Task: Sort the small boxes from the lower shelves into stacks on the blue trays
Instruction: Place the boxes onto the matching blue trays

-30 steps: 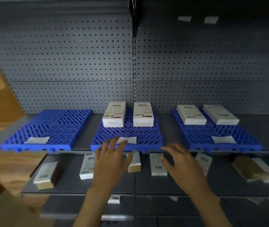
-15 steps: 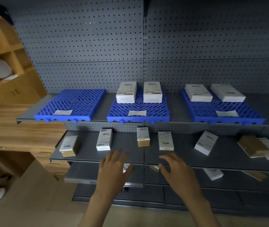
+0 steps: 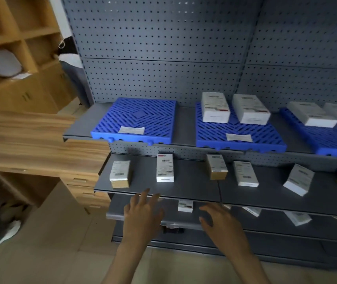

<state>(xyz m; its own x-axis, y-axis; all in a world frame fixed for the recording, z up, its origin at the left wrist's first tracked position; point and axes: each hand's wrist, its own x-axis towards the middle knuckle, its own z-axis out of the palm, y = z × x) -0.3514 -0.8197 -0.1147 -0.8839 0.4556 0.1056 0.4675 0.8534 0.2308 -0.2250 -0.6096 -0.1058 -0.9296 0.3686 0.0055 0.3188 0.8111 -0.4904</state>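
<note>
Three blue trays sit on the upper grey shelf: the left tray (image 3: 137,117) holds only a paper label, the middle tray (image 3: 239,138) carries two white box stacks (image 3: 214,106), the right tray (image 3: 327,140) carries two more. On the middle shelf (image 3: 192,187) lie several small boxes, among them a white-and-tan box (image 3: 120,174), a white box (image 3: 164,168), a tan box (image 3: 216,167) and another white box (image 3: 245,173). My left hand (image 3: 143,214) and my right hand (image 3: 223,224) hover empty, fingers spread, in front of the lower shelf, near a small white box (image 3: 185,206).
A wooden desk (image 3: 36,140) with drawers juts in at the left, with wooden cabinets (image 3: 20,58) behind it. Grey pegboard (image 3: 163,58) backs the shelving. More small boxes (image 3: 296,218) lie on the lower shelf at the right. Tan floor lies below.
The view has pulled back and swung left, so the shelves sit farther right. Both hands have dropped from the tray shelf's edge to the lower shelf level, still empty.
</note>
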